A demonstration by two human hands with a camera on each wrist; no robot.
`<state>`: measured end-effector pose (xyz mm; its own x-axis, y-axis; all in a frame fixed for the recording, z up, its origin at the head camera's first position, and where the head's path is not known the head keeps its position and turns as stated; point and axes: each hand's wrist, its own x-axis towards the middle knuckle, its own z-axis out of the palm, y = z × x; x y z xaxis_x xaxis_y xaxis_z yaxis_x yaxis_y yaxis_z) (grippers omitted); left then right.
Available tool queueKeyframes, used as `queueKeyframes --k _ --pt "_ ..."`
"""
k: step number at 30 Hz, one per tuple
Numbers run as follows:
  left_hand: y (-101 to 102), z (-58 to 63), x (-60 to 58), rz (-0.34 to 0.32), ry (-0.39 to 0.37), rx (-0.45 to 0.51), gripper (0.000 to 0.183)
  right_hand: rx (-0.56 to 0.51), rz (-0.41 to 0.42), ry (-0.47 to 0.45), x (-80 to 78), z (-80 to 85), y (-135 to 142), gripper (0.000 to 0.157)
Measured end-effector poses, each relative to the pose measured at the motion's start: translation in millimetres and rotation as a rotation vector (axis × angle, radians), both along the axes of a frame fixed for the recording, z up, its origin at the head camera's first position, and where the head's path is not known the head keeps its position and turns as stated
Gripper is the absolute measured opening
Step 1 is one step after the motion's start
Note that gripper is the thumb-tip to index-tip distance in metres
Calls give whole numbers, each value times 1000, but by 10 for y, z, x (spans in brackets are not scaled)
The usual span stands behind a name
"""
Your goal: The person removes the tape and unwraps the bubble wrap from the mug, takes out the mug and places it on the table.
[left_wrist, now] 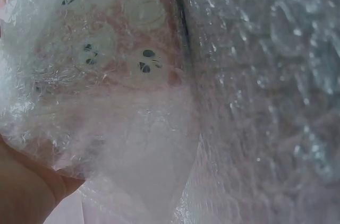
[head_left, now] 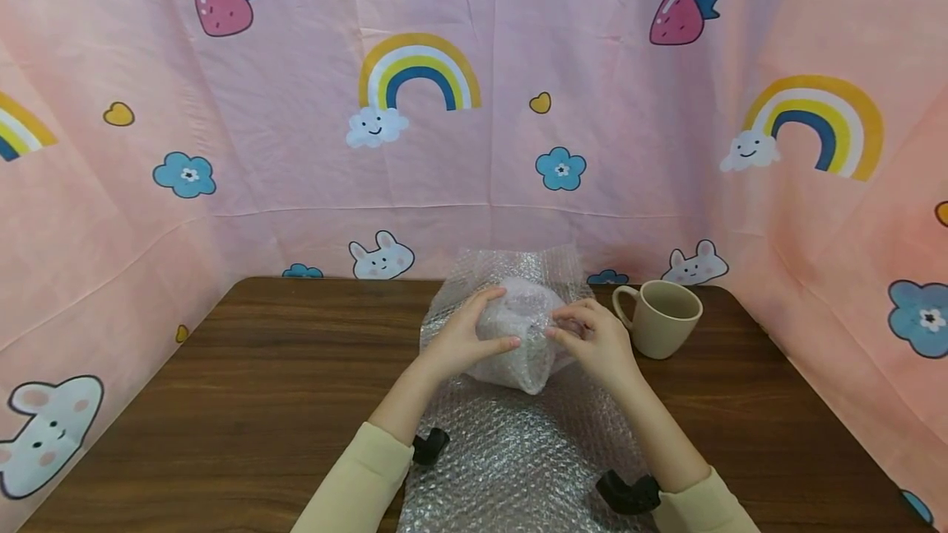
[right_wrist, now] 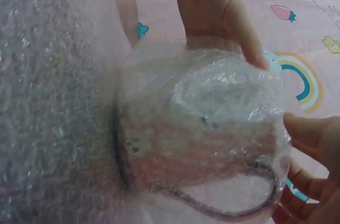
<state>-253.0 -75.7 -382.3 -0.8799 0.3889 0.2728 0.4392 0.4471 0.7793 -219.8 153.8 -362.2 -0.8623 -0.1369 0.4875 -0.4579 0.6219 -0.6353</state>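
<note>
in the head view, the left hand is spread wide, thumb away from the fingers, and touches the left side of a wrapped cup. the right hand has bent fingers, and its fingertips and thumb pinch the wrap on the other side. the wrapped cup sits between them on a long, bumpy, see-through bubble wrap sheet, and the sheet's long way runs from the near edge of the brown wood table toward the far edge. a plain tan mug stands near the right hand with its handle to the left. in the left wrist view, part of the left hand shows at the lower left, against the crinkly, shiny wrap. through it the cup looks pink, with pale round spots and dark marks, and its dark edge faces the sheet. in the right wrist view, the dark edge is at the left, and the cup reaches across toward the right hand. its loop handle points down in this view. i cannot tell if the dark edge is the cup's top or bottom.
</note>
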Motion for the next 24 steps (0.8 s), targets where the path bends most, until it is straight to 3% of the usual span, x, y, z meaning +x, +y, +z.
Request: queueKeyframes --k 9,24 --pt "-9 30 3 -3 -26 1 83 61 -65 -31 45 112 -54 14" --pt "-11 15 -9 -5 0 -2 80 88 -70 -125 82 209 -72 10"
